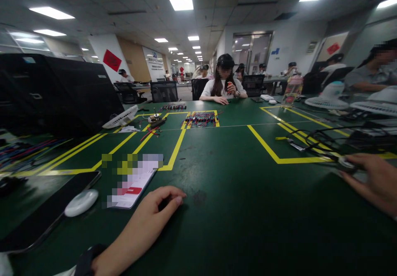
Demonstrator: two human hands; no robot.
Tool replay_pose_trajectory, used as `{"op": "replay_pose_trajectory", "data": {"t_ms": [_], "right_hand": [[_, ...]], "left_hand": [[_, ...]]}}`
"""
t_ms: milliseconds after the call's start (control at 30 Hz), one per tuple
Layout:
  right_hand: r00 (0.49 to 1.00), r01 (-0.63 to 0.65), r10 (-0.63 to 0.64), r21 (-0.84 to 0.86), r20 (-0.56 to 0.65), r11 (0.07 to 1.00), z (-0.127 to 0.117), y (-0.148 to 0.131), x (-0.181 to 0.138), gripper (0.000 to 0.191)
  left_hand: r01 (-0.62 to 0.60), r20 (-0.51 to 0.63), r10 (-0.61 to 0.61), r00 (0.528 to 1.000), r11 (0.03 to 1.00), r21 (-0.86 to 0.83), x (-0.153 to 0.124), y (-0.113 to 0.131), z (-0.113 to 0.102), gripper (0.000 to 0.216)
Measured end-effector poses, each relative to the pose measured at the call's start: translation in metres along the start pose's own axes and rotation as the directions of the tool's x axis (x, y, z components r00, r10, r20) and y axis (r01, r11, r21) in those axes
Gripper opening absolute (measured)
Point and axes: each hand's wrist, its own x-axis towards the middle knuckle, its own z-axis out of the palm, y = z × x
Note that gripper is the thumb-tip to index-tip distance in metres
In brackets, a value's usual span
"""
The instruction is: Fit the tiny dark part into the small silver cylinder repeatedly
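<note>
- The left hand (166,205) rests on the green table (223,226), loose and released, with its fingers curled and the thumb close to the forefinger; a dark wristband (87,261) is around the wrist.
- The right hand (374,178) is at the right edge of the view, grasping a dark round piece (345,165) between thumb and fingers.
- That round piece is above the right part of the table, near a yellow tape line (305,160), with black cables (322,137) just beyond it.
- Just beside the left forearm lies a phone (142,191) with a lit screen, partly blurred out.
- Farther left, a white oval case (81,202) lies beside a phone with a dark screen (52,212).
- Coloured wires (27,154) spread at the left edge, in front of a big black box (52,96).
- A heap of red and blue wires (201,120) lies near the table's middle, inside a taped outline.
- Across the table sits a person (209,89) in a white top, one hand raised with an orange object (229,85).
</note>
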Motion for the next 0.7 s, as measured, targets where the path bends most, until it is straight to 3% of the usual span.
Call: {"op": "replay_pose_trajectory", "data": {"t_ms": [67, 133, 233, 333, 467, 633, 700], "right_hand": [[0.998, 0.058, -0.057, 0.066, -0.010, 0.996, 0.006, -0.046, 0.014, 0.045], [0.997, 0.049, -0.031, 0.256, -0.072, 0.966, 0.015, -0.104, 0.022, 0.052], [0.977, 0.200, -0.207, 0.541, -0.049, 0.817, 0.025, -0.188, 0.024, 0.047], [0.932, 0.281, -0.363, 0.681, -0.025, 0.677, 0.026, -0.241, 0.018, 0.041], [0.896, 0.202, -0.430, 0.765, 0.107, 0.612, 0.022, -0.262, 0.013, 0.042], [0.887, 0.046, -0.389, 0.790, 0.249, 0.611, 0.021, -0.270, 0.020, 0.048], [0.881, -0.028, -0.361, 0.794, 0.307, 0.607, 0.022, -0.274, 0.023, 0.061]], "left_hand": [[-0.014, 0.019, 0.014, 1.000, 1.000, 0.021, 0.002, 0.004, 0.003, 0.024], [-0.035, 0.031, 0.034, 0.999, 0.999, 0.012, 0.003, 0.005, 0.004, 0.024], [-0.029, 0.030, 0.029, 0.999, 0.999, -0.017, 0.001, 0.002, 0.004, 0.025], [-0.009, 0.040, 0.010, 0.999, 1.000, -0.022, 0.000, -0.003, 0.003, 0.025], [-0.025, 0.048, 0.027, 0.998, 0.999, -0.043, 0.000, -0.006, 0.004, 0.024], [-0.048, 0.019, 0.049, 0.999, 0.998, -0.031, 0.008, -0.001, 0.008, 0.021], [-0.095, -0.001, 0.095, 0.995, 0.995, -0.028, 0.012, 0.008, 0.014, 0.023]]}}
